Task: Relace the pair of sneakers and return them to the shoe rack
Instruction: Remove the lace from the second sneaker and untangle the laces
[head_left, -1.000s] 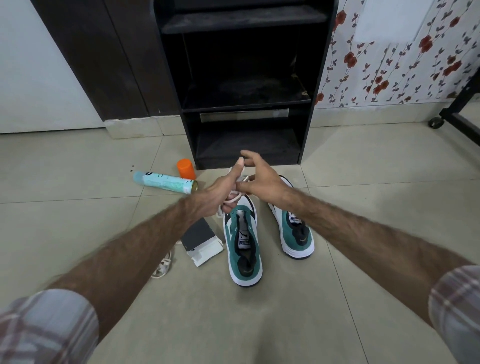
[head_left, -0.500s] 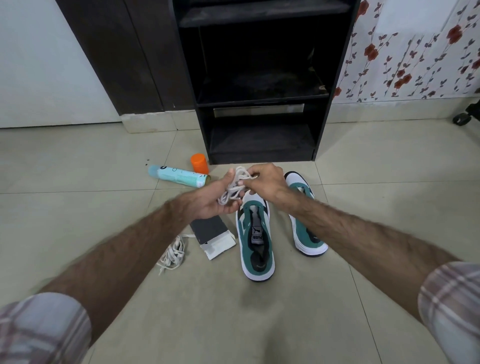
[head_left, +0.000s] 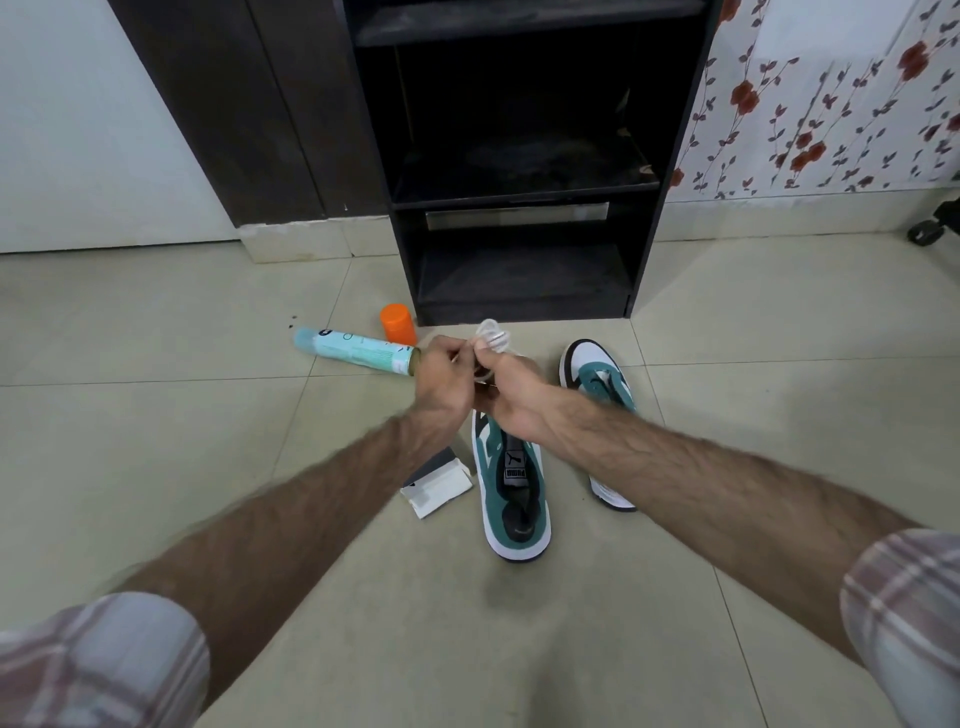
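Two green-and-white sneakers stand on the tiled floor, toes toward the rack: the left sneaker (head_left: 511, 493) is unlaced with its tongue showing, and the right sneaker (head_left: 597, 374) is partly hidden by my right forearm. My left hand (head_left: 444, 371) and my right hand (head_left: 511, 389) meet above the left sneaker's toe. Both pinch a bundled white shoelace (head_left: 491, 338), whose loops stick up between my fingers. The black shoe rack (head_left: 524, 208) stands just beyond, its shelves bare.
A teal spray can (head_left: 353, 351) lies on the floor left of my hands, with an orange cap (head_left: 398, 323) behind it. A grey-and-white box (head_left: 436, 480) lies left of the left sneaker. A chair castor (head_left: 924, 231) shows at the right edge.
My hands have closed together on the bundled lace and lifted it slightly. The view has shifted right, so the second lace on the floor beside the box is hidden behind my left forearm.
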